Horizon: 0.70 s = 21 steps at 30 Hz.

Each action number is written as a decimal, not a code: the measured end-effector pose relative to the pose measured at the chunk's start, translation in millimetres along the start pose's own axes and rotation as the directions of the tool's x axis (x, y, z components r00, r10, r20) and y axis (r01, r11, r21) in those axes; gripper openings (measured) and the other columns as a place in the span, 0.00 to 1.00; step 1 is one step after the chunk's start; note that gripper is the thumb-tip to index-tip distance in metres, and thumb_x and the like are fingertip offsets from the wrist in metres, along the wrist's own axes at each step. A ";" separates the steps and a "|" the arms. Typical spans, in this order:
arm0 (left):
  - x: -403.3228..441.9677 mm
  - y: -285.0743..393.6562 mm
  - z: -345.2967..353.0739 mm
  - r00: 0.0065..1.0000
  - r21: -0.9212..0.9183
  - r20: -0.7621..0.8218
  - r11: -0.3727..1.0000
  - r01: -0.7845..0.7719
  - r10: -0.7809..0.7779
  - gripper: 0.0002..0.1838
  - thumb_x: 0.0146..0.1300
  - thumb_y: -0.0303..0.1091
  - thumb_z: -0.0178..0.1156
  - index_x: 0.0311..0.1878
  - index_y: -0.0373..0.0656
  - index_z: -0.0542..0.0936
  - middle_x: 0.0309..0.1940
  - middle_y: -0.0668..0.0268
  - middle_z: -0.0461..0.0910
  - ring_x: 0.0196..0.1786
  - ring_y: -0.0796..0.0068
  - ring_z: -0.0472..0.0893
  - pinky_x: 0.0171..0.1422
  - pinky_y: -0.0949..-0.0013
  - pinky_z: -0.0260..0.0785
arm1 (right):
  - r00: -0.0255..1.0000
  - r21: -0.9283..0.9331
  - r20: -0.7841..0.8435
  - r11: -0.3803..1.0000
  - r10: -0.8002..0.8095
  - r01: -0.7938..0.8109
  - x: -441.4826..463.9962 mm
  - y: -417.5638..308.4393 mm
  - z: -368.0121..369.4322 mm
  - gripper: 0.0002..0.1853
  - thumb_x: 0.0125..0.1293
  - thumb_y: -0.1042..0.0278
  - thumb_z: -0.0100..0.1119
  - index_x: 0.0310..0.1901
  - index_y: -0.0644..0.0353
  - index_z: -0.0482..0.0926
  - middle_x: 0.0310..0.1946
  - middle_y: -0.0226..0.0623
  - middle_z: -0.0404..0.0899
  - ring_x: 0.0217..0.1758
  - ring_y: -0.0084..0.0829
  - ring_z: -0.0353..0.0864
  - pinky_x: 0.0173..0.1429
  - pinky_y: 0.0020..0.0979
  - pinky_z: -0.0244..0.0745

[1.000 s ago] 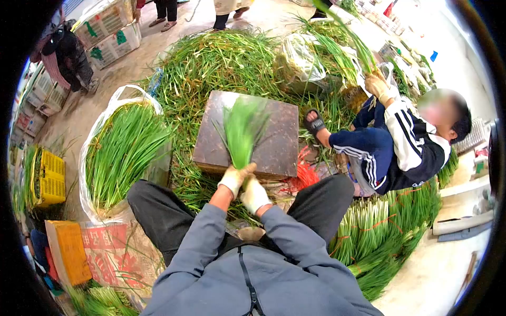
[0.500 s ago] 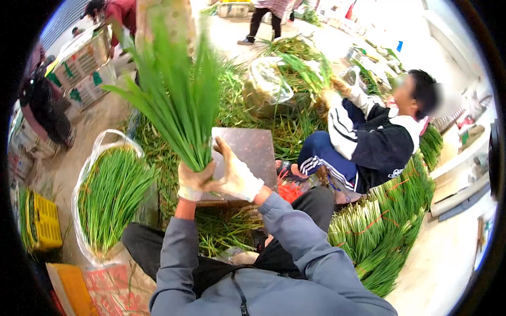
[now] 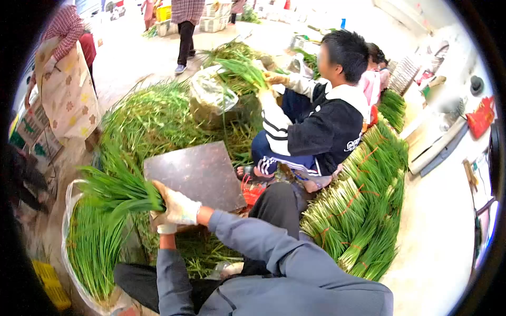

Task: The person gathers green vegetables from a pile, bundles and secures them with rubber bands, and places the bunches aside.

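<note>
A bunch of garlic chives (image 3: pixel 126 194) points left, its leaves fanned out and slightly blurred. My right hand (image 3: pixel 179 206), in a whitish glove, wraps around the bunch's base. Mostly hidden behind it, my left hand (image 3: pixel 159 225), also gloved, closes on the same end. Below the leaves, a white plastic bag (image 3: pixel 67 239) holds a pile of long green chives (image 3: pixel 95 253). Just beyond my hands lies a flat brown board (image 3: pixel 192 171).
A seated co-worker (image 3: pixel 327 116) holds another bunch (image 3: pixel 245 73) at the right. Tied chive bundles (image 3: pixel 348 210) are stacked beside my right knee. Loose leaves (image 3: pixel 153 116) cover the floor beyond the board. A yellow crate (image 3: pixel 51 284) stands at lower left; other people stand farther back.
The bunch has swung down from upright to pointing left, and both hands have moved left and lower with it. My right hand has closed around the base. The view has turned right.
</note>
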<state>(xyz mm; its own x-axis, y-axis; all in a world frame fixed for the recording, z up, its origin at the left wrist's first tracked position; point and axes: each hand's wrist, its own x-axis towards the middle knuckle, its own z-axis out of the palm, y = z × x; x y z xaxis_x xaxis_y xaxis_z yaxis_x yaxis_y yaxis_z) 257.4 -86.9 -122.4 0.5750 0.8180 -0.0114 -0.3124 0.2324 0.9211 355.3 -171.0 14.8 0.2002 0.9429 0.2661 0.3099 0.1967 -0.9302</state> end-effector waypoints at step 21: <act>-73.3 93.9 -44.8 0.981 -0.640 -0.070 0.746 -0.185 0.183 0.34 0.59 0.17 0.64 0.70 0.45 0.70 0.42 0.68 0.81 0.45 0.69 0.81 0.62 0.58 0.74 | 0.723 0.210 0.230 0.692 0.652 -0.691 -111.6 11.3 -14.1 0.16 0.71 0.62 0.61 0.51 0.68 0.80 0.36 0.36 0.84 0.32 0.25 0.84 0.34 0.25 0.79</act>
<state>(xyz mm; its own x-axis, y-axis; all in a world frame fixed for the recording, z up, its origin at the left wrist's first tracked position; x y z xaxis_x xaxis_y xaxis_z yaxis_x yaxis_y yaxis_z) 152.1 -101.5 -52.5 0.4535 0.8817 0.1302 -0.8234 0.3585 0.4399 349.6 -277.8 -21.9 0.1332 0.8715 -0.4719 -0.1192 -0.4586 -0.8806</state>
